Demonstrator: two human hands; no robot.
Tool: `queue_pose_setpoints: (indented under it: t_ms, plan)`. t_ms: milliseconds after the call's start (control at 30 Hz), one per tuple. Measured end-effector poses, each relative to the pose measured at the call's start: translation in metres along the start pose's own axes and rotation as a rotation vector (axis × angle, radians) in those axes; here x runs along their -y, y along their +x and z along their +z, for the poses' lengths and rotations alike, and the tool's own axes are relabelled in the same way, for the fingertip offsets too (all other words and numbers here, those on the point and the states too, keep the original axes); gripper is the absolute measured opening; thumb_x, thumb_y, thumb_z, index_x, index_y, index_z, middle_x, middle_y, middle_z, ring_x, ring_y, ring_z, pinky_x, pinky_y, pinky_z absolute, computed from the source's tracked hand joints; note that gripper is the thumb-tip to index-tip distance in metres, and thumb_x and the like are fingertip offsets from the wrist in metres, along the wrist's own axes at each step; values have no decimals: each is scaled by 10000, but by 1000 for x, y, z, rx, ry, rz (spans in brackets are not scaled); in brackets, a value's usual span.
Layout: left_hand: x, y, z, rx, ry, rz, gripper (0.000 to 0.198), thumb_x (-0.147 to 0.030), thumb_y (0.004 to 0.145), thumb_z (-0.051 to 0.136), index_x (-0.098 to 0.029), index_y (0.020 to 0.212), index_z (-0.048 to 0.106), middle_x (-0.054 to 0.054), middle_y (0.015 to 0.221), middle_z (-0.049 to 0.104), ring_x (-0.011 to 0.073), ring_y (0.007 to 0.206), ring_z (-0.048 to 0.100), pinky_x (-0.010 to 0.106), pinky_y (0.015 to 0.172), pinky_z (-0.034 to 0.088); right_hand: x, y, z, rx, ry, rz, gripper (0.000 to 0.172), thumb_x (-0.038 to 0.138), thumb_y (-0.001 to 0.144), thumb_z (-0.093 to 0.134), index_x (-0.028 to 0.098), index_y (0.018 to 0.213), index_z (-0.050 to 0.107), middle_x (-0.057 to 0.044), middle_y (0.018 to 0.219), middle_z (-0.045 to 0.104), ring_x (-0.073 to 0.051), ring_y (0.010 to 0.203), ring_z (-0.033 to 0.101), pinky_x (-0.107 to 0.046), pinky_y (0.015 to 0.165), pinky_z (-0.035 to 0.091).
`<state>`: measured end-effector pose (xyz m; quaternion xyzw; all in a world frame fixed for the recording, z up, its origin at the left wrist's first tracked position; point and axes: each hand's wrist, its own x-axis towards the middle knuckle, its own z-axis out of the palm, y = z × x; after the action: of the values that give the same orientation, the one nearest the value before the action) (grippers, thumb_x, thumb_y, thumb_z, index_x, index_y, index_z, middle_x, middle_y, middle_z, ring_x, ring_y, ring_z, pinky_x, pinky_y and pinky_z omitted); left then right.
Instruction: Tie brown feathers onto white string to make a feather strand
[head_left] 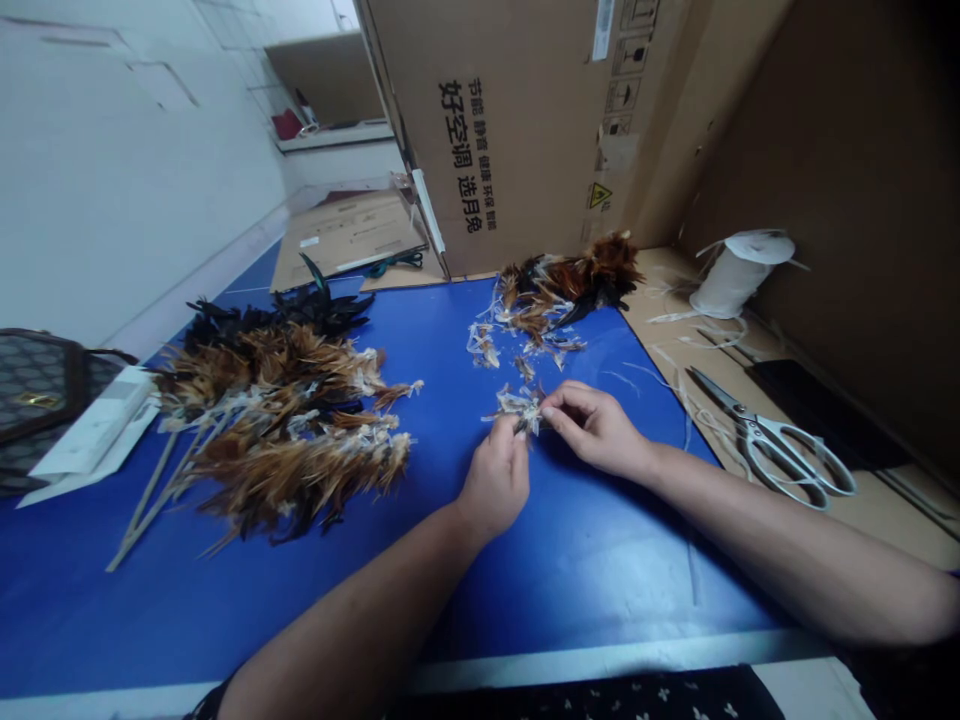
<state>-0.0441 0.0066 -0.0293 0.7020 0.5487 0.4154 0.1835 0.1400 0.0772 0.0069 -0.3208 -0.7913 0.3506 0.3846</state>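
Observation:
Between my two hands, over the blue table [592,540], is a small bunch of feathers [519,403] with pale, ragged ends. My left hand [496,478] is closed around its near side. The fingertips of my right hand [596,425] pinch at its right edge; exactly what they grip is too small to make out. Just beyond lie loose feather tufts [484,345] with whitish ends. A larger heap of brown and black feathers [570,285] sits behind them. To the left spreads a big pile of feathers [300,460], brown in front and black at the back.
At right, silver scissors [780,450] lie on cardboard, near a roll of white tape or ribbon [739,275] with loose strands. A large cardboard box [525,130] stands behind. Pale sticks [154,490], a folded paper [94,430] and a patterned bag [45,400] are at left.

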Motion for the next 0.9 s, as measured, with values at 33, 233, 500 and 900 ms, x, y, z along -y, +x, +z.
queue_pose_setpoints:
  t_ms: [33, 233, 500, 900]
  plan:
    - [0, 0, 0, 9, 0, 6, 200, -189, 1027, 384, -177, 1154, 538, 107, 971, 715, 208, 826, 679, 331, 781, 510, -1, 0, -1, -5, 6, 4, 243, 372, 1007, 587, 196, 880, 696, -56, 830, 657, -187, 795, 605, -329, 782, 505]
    - [1, -2, 0, 73, -9, 65, 198, -166, 1007, 394, -189, 1144, 534, 110, 984, 715, 219, 858, 676, 343, 794, 510, 1, 0, -8, 146, 154, -18, 381, 338, 962, 640, 217, 1323, 661, -123, 1312, 627, -141, 759, 621, -304, 718, 540]
    - [0, -3, -1, 147, -4, 36, 201, -186, 1006, 391, -194, 1150, 531, 97, 925, 707, 216, 788, 663, 338, 737, 492, -2, 3, -13, 117, 134, 47, 287, 441, 995, 617, 178, 972, 730, -74, 919, 698, -187, 831, 649, -323, 803, 537]
    - [4, 0, 2, 84, -185, -116, 174, -235, 1045, 377, -199, 1061, 547, 30, 782, 628, 160, 644, 590, 284, 666, 473, -1, 7, -20, -286, 74, 138, 349, 570, 1033, 500, 240, 921, 511, -34, 772, 623, -142, 579, 522, -290, 527, 418]
